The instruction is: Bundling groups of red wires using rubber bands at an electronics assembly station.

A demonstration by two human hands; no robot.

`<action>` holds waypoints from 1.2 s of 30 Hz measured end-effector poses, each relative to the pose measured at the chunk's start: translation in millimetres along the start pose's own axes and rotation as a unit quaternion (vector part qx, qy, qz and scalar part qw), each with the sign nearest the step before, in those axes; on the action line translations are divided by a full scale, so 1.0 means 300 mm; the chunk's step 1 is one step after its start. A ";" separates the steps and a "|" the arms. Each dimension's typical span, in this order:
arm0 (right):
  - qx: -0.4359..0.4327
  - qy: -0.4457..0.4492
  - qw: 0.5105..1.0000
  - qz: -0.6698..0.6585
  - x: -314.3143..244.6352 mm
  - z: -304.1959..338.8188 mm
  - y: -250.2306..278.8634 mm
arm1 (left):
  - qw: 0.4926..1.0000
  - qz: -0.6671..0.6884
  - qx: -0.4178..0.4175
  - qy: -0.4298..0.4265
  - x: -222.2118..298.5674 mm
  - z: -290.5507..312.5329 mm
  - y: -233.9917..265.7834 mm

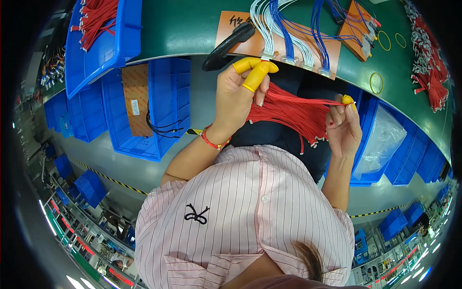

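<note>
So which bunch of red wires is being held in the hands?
The red bunch stretched between both hands, above the lap; the other red bunches lie untouched in the blue bin and on the green table.

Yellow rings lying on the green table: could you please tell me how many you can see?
3: two rings side by side at the far right, and one at the table's near edge. Others may be hidden.

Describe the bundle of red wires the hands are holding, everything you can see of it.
The bundle of red wires is a thick sheaf of thin, plastic-coated strands with small pale terminals at the loose ends. The left hand, wearing yellow finger cots, grips it; the right hand pinches a few strands pulled taut. It hangs over the dark lap, below the green bench edge.
</note>
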State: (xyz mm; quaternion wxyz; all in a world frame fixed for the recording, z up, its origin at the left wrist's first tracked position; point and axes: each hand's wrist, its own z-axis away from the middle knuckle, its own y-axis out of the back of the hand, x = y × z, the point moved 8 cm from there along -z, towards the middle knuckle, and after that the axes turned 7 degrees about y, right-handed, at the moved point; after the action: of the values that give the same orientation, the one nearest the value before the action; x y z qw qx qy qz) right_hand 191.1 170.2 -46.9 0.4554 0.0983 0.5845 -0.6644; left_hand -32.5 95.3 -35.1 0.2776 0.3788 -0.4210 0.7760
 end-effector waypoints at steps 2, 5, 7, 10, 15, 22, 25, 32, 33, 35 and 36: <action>-0.009 0.015 1.000 -0.012 0.011 -0.008 -0.013 | 1.000 -0.015 -0.003 0.006 0.001 -0.004 -0.002; -0.039 0.005 0.995 0.096 0.030 -0.019 -0.059 | 0.999 -0.034 0.000 0.007 0.005 0.000 -0.003; -0.048 0.020 0.986 0.161 0.036 -0.029 -0.089 | 0.999 -0.041 0.006 0.010 0.004 -0.002 0.002; -0.065 0.047 0.957 0.280 0.036 -0.048 -0.135 | 0.999 -0.040 0.014 0.020 0.004 -0.007 0.008; -0.059 0.079 0.943 0.318 0.023 -0.057 -0.154 | 1.000 -0.010 0.015 0.017 0.001 -0.008 0.003; -0.022 0.107 0.940 0.324 0.005 -0.064 -0.144 | 0.994 0.105 -0.004 -0.002 -0.010 -0.005 -0.015; -0.029 0.102 0.939 0.326 0.006 -0.075 -0.149 | 0.997 0.066 -0.035 0.030 -0.009 -0.020 0.004; 0.003 0.091 0.958 0.273 0.019 -0.072 -0.159 | 0.997 0.030 -0.054 0.042 0.000 0.009 0.032; 0.010 0.076 0.966 0.245 0.025 -0.073 -0.158 | 0.997 0.031 -0.054 0.041 -0.002 0.014 0.039; 0.026 0.061 0.977 0.205 0.039 -0.071 -0.156 | 0.997 0.033 -0.053 0.040 -0.006 0.022 0.051; 0.035 0.060 0.979 0.193 0.044 -0.070 -0.156 | 0.997 0.031 -0.051 0.040 -0.009 0.023 0.060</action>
State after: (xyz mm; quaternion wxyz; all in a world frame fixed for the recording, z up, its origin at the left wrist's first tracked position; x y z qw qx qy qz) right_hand 141.5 177.2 -29.7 0.5356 0.2642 0.5573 -0.5769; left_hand -42.0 80.3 -42.9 0.2886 0.3197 -0.4605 0.7762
